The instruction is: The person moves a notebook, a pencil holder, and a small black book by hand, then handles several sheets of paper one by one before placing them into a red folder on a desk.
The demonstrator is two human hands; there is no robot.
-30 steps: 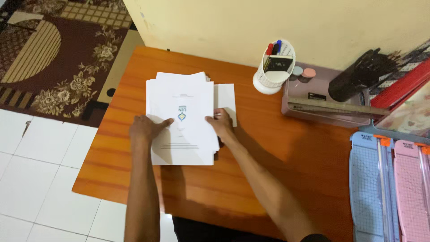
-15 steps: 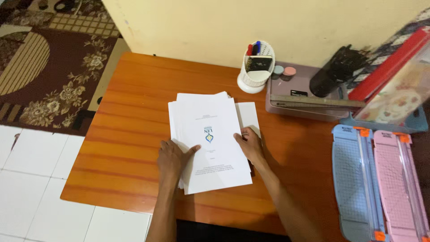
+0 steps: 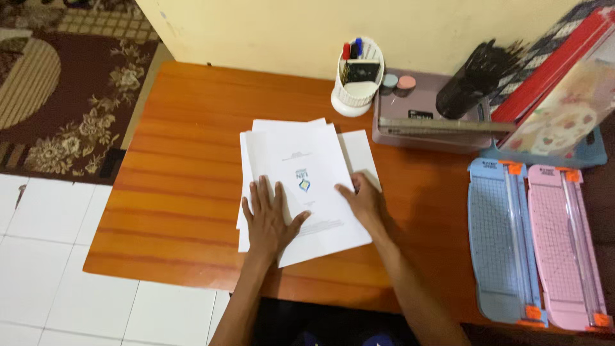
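A loose stack of white paper sheets (image 3: 301, 160) lies in the middle of an orange wooden table (image 3: 179, 166); the top sheet bears a small blue and yellow emblem. My left hand (image 3: 269, 218) rests flat on the stack's lower left, fingers spread. My right hand (image 3: 362, 198) presses on the stack's right edge, fingers laid on the paper. A separate white sheet (image 3: 360, 154) pokes out from under the stack at the right.
A white pen holder (image 3: 355, 80) with markers stands at the back by the wall. Beside it sit a mauve box (image 3: 429, 122) with a ruler on it and a dark cup. A blue paper trimmer (image 3: 503, 243) and a pink one (image 3: 567, 243) lie at the right. Carpet and white tiles lie left.
My left hand has slid further onto the stack and spread flat. The top sheets have turned slightly. The camera view has shifted a little.
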